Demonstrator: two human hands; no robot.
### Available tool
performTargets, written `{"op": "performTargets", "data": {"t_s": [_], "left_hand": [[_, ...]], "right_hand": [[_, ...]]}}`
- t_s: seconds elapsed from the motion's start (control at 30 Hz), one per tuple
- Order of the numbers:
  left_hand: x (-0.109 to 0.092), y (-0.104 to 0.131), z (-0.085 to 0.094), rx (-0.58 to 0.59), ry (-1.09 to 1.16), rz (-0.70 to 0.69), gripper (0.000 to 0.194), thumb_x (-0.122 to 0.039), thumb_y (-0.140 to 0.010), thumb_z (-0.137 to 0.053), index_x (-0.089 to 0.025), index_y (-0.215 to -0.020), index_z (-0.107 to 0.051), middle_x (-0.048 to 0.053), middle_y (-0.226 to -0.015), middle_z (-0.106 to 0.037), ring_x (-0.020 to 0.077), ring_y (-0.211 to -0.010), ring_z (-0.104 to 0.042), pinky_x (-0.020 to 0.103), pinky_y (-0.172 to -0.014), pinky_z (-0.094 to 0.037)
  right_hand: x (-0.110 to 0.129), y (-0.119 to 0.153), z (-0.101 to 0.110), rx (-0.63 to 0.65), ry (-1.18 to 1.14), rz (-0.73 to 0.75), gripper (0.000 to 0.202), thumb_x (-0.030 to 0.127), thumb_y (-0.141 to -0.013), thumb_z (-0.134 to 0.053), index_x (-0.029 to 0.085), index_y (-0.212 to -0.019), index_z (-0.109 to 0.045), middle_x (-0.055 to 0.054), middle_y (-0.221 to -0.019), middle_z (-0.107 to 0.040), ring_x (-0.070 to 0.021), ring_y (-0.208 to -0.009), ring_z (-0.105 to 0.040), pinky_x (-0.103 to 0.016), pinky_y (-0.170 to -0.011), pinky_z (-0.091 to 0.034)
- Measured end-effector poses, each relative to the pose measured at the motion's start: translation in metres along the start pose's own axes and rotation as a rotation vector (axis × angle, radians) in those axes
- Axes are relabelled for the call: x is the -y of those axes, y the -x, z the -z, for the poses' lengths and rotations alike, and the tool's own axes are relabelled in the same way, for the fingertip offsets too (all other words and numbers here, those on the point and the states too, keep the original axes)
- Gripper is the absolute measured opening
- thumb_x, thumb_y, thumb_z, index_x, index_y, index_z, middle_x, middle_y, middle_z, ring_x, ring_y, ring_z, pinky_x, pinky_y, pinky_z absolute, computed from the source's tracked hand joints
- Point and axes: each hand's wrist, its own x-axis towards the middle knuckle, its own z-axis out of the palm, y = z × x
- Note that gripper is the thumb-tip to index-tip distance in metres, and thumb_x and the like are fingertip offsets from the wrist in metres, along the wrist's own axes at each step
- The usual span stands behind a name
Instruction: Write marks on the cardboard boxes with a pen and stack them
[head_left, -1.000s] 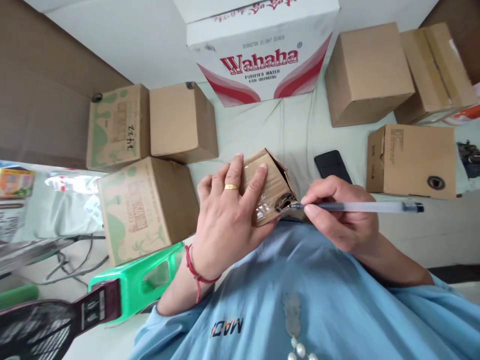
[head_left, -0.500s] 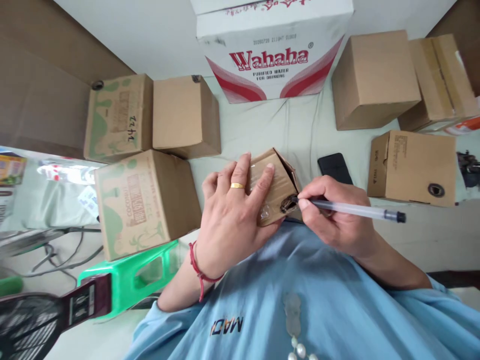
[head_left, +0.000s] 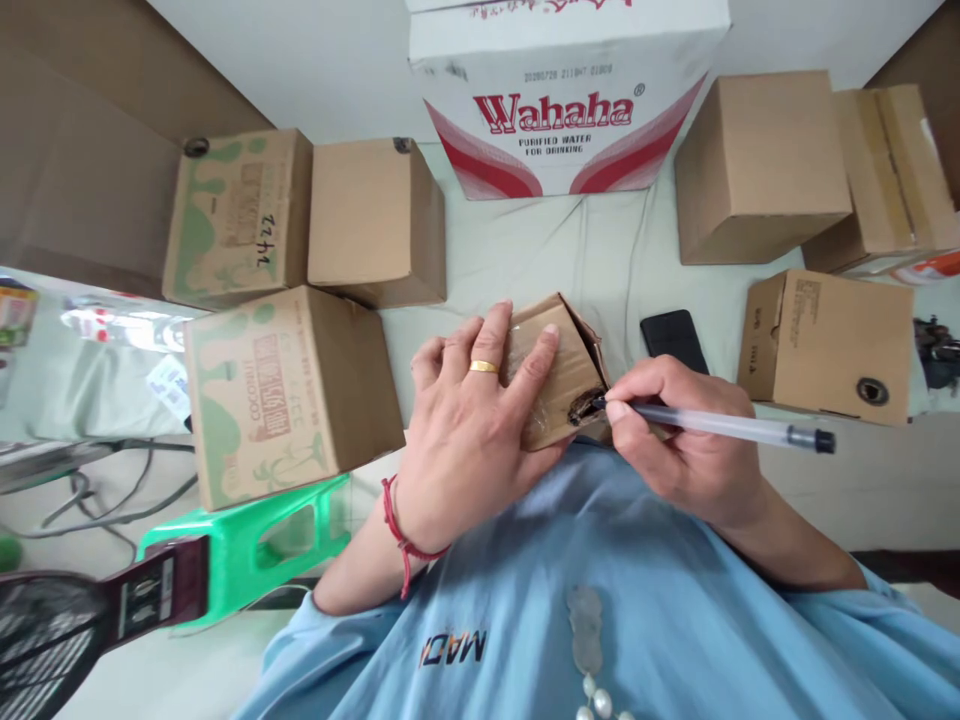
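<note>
Brown and small, the box (head_left: 574,365) at twelve o'clock from the shirt (head_left: 525,570) is braced by the spread left hand (head_left: 472,430) while its dark patch (head_left: 585,406) is worked with a pen (head_left: 724,424) pinched in the right hand (head_left: 709,460), steadiness seemingly needed next.

A white-and-red Wahaha carton (head_left: 562,120) stands far on the pale cloth (head_left: 525,240). Two green-printed cartons (head_left: 255,400) and a plain box (head_left: 364,215) sit left, a green stool (head_left: 240,545) and racket (head_left: 45,640) near left. Right, a black phone (head_left: 667,335) lies near three brown boxes (head_left: 840,340).
</note>
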Motion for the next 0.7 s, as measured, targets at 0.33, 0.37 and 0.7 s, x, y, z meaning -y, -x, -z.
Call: {"op": "performTargets", "data": {"t_s": [0.33, 0.37, 0.7], "left_hand": [[-0.0004, 0.001, -0.0003, -0.01, 0.011, 0.01, 0.089, -0.051, -0.088, -0.08, -0.024, -0.167, -0.049, 0.026, -0.177, -0.038, 0.0503, -0.151, -0.046, 0.067, -0.12, -0.034], [-0.0004, 0.0012, -0.0004, -0.011, 0.015, 0.013, 0.09, -0.051, -0.087, -0.08, -0.024, -0.167, -0.049, 0.026, -0.177, -0.038, 0.0501, -0.151, -0.046, 0.067, -0.12, -0.033], [-0.0001, 0.0007, -0.0007, -0.016, 0.01, 0.002, 0.09, -0.053, -0.089, -0.08, -0.021, -0.166, -0.048, 0.029, -0.176, -0.038, 0.0517, -0.15, -0.047, 0.068, -0.118, -0.034]], "right_hand": [[0.0049, -0.0023, -0.0036, 0.124, -0.06, 0.076, 0.011, 0.019, -0.1, -0.062, 0.024, -0.091, -0.059, 0.006, -0.073, -0.068, -0.0096, -0.059, -0.06, -0.025, -0.059, -0.045], [0.005, -0.0023, -0.003, 0.124, -0.069, 0.073, 0.011, 0.018, -0.099, -0.062, 0.024, -0.09, -0.059, 0.006, -0.072, -0.067, -0.0094, -0.058, -0.059, -0.024, -0.058, -0.045], [-0.0021, -0.0014, 0.0008, 0.037, -0.028, -0.027, 0.007, 0.019, -0.098, -0.068, 0.024, -0.093, -0.066, 0.007, -0.073, -0.067, -0.0069, -0.052, -0.049, -0.024, -0.053, -0.04]]}}
